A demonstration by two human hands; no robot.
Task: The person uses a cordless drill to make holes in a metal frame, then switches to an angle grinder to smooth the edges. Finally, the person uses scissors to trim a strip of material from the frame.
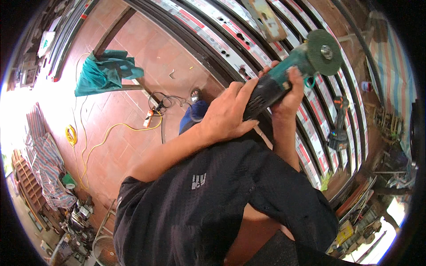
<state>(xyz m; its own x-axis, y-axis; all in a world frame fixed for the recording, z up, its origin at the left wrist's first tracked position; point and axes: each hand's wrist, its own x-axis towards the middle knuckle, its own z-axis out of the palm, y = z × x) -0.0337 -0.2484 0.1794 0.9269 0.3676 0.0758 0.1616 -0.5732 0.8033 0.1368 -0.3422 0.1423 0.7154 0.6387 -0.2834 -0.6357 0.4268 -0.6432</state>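
Note:
An angle grinder (270, 88) with a teal and black body is held up in both hands, above a frame of dark bars and white-and-red strips (306, 150). Its round green disc (317, 63) points to the far right, the centre nut showing. My left hand (230, 108) wraps round the black rear of the body, thumb on the near side. Around the teal front part, close behind the disc, my right hand (289, 95) is closed. Beyond the grinder, a flat worn plate (267, 22) lies across the strips. A cordless power tool (340, 126) rests on the frame at right.
A teal cloth (104, 73) hangs over a dark bar on the left. Yellow cord (106, 135) and an orange-and-white power strip (148, 117) with tangled black cable lie on the red tiled floor (128, 150). Striped tarps (388, 66) and piled clutter stand at both sides.

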